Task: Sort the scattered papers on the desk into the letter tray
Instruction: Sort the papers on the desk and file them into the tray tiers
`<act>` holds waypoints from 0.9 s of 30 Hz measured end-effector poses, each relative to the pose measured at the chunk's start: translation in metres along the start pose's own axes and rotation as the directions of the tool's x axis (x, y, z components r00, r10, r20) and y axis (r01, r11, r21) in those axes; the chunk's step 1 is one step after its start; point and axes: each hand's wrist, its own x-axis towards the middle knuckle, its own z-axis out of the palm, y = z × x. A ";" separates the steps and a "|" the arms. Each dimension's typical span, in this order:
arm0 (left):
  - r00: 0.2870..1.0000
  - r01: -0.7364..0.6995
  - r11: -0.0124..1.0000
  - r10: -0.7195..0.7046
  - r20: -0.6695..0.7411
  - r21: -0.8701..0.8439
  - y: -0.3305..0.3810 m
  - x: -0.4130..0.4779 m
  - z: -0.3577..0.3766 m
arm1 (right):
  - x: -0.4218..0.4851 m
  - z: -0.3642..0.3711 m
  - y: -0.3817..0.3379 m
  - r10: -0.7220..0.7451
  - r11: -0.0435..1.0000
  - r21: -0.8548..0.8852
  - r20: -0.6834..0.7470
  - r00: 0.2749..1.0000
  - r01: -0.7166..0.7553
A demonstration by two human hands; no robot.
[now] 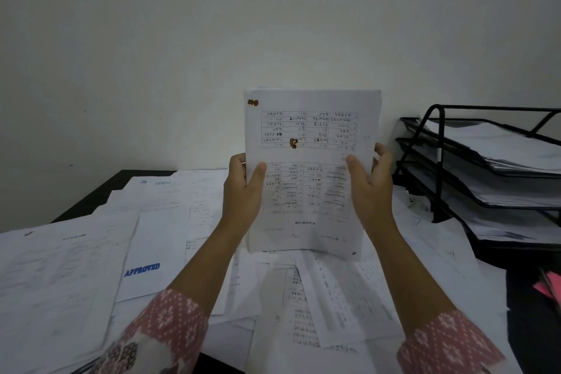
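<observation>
I hold a stapled stack of printed sheets (pixel 309 130) upright above the desk, its tables upside down and rust marks on the page. My left hand (pixel 243 188) grips its left edge, thumb on the front. My right hand (pixel 368 182) grips the right edge, thumb on the front and fingers behind. The black wire letter tray (pixel 440 161) with three tiers stands at the right, each tier holding papers. Scattered papers (pixel 76 267) cover the desk below, one stamped APPROVED (pixel 142 269).
A plain wall rises behind the desk. The dark desk surface (pixel 91 200) shows at the back left. Pink paper (pixel 546 285) lies at the right edge on a dark surface below the tray.
</observation>
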 end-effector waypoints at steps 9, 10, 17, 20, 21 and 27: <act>1.000 0.003 0.999 -0.003 -0.002 0.034 0.002 -0.004 0.010 | -0.001 -0.011 0.000 0.020 0.998 -0.062 0.008 1.000 -0.019; 1.000 0.016 1.000 -0.016 0.008 0.023 0.003 -0.005 0.012 | -0.002 -0.014 0.002 0.032 0.997 -0.072 0.017 0.999 -0.031; 1.000 0.007 0.997 -0.008 0.013 0.079 0.018 -0.007 0.035 | 0.007 -0.042 0.000 0.145 0.981 -0.135 0.044 0.988 -0.138; 0.998 -0.002 1.000 0.002 0.058 0.005 0.038 0.000 0.054 | 0.026 -0.066 -0.015 0.145 0.980 -0.138 0.006 0.989 -0.143; 0.995 0.003 1.000 -0.002 0.097 -0.007 0.044 0.002 0.062 | 0.033 -0.075 -0.020 0.145 0.976 -0.163 -0.015 0.989 -0.145; 0.840 0.124 0.987 -0.157 0.519 0.097 0.063 -0.003 0.105 | 0.070 -0.150 -0.035 0.207 0.950 -0.185 -0.232 0.950 -0.252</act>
